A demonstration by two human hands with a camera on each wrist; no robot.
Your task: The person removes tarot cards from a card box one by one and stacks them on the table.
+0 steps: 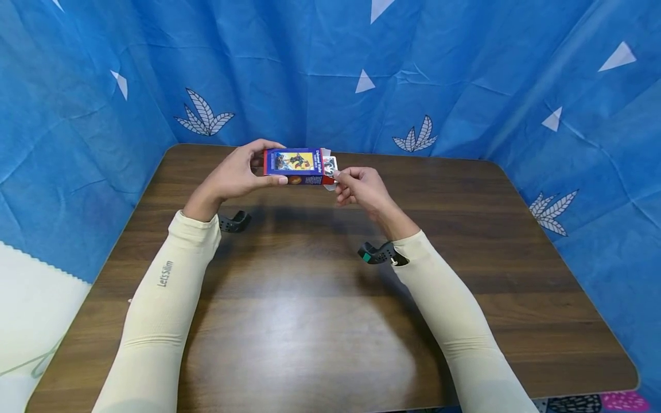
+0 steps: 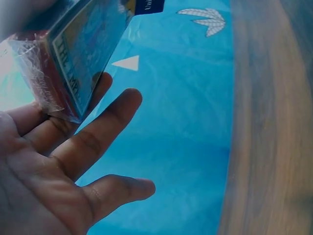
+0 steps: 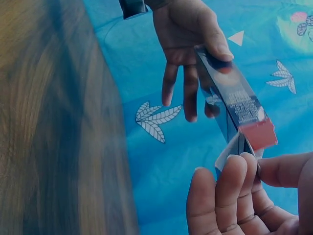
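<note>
– Above the far part of the brown wood-grain table, how do you have the small blue and red cardboard box with the yellow picture panel?

– You have it raised off the tabletop, long side running left to right, picture face turned up towards you, open end to your right

– And your left hand, how does it grip?

– It holds the box across its width, thumb along the near narrow side; the right wrist view shows two of your fingers reaching down straight, free of the box. Crinkled clear film shows at the end near your palm

– What about your right hand?

– Its grip is narrow: thumb and finger pinch the edge of a white-bordered illustrated card sticking partly out of the open end. How many cards lie behind it, I cannot tell you. A red end flap stands folded out near your fingertips

– And around you?

– You wear cream sleeves; behind the table hangs a blue cloth with white triangles and leaf prints
</note>
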